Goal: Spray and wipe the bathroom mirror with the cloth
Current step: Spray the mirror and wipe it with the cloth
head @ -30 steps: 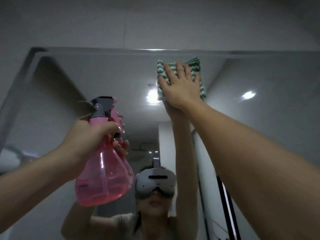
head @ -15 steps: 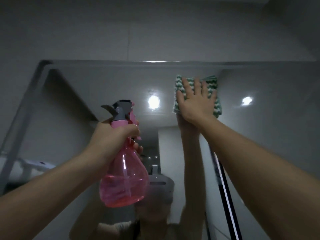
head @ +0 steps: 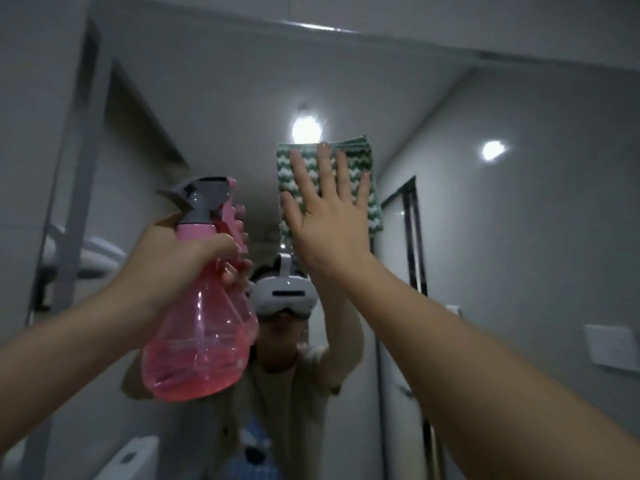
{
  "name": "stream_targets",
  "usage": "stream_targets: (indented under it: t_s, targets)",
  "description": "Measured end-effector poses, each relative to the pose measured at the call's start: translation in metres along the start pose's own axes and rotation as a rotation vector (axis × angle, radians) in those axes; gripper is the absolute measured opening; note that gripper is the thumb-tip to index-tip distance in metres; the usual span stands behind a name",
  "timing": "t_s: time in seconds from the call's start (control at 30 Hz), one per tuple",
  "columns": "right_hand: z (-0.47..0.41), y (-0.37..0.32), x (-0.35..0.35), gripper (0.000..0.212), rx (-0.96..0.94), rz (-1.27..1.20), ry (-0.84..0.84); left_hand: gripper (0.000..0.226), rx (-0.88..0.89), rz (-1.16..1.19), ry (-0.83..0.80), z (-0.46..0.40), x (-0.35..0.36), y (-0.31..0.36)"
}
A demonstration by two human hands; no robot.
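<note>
1. Head view shows us at the wiping step. Our right hand (head: 329,216) lies flat with straight fingers and presses the green and white cloth (head: 367,188) against the mirror (head: 502,237).
2. We see the cloth in the upper middle of the glass, just under the bright spot of a lamp (head: 305,129) that shines back at us. It sits below the top edge of the mirror.
3. Our left hand (head: 180,265) grips the neck of the pink spray bottle (head: 197,348). The bottle is held up in the air, near the cloth but not touching it. Some pink water sits in the bottom part.
4. We think the spraying is done for this patch, since the cloth is on the glass. We cannot see any wet drops, so we are not sure.
5. Next, we think we should slide the cloth over the glass in long sweeps and keep our palm pushing flat, so the cloth does not slip out and fall.
6. We should hold the bottle off to the side so it does not bump the glass.
</note>
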State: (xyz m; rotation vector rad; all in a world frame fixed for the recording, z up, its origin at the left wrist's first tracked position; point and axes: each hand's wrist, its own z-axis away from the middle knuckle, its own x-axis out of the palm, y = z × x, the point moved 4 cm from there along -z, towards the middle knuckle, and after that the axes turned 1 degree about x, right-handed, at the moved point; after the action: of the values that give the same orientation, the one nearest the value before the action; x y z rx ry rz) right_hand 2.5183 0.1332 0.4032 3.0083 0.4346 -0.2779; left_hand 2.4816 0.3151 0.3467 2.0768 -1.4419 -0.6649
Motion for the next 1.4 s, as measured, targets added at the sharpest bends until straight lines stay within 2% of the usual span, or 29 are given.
stream_targets:
  t_s: [0.07, 0.13, 0.17, 0.33, 0.53, 0.63, 0.73, 0.83, 1.03, 1.23, 1.4]
  targets:
    - [0.018, 0.008, 0.001, 0.057, -0.031, 0.022, -0.037, 0.038, -0.009, 0.021, -0.017, 0.031, 0.017, 0.016]
    - [0.034, 0.018, 0.002, 0.057, -0.047, 0.041, -0.062, 0.012, -0.023, 0.154, -0.027, 0.051, 0.032, 0.018]
    - [0.042, 0.024, 0.003, 0.057, -0.054, 0.046, -0.071, 0.009, -0.045, 0.205, -0.036, 0.062, 0.040, 0.017]
    - [0.088, 0.048, 0.009, 0.057, -0.024, 0.032, -0.044, 0.027, -0.084, 0.208, -0.075, 0.103, 0.065, -0.004]
    - [0.154, 0.073, 0.020, 0.058, 0.039, 0.037, 0.013, 0.058, -0.174, 0.144, -0.025, 0.142, 0.091, -0.032]
    - [0.176, 0.075, 0.022, 0.058, 0.059, 0.036, -0.004, 0.051, -0.198, 0.133, -0.007, 0.154, 0.099, -0.039]
    - [0.198, 0.069, 0.025, 0.059, 0.092, 0.027, -0.011, 0.013, -0.209, 0.162, -0.027, 0.166, 0.106, -0.043]
    - [0.232, 0.061, 0.034, 0.056, 0.091, 0.019, -0.027, 0.021, -0.192, 0.113, -0.013, 0.177, 0.104, -0.045]
    - [0.287, 0.046, 0.045, 0.056, 0.093, 0.022, -0.066, 0.018, -0.194, 0.061, 0.040, 0.199, 0.084, -0.055]
    - [0.291, 0.042, 0.043, 0.056, 0.123, 0.041, -0.100, 0.025, -0.234, 0.016, 0.010, 0.236, 0.085, -0.076]
    - [0.289, 0.042, 0.037, 0.058, 0.099, 0.055, -0.152, 0.020, -0.251, 0.012, -0.004, 0.251, 0.091, -0.090]
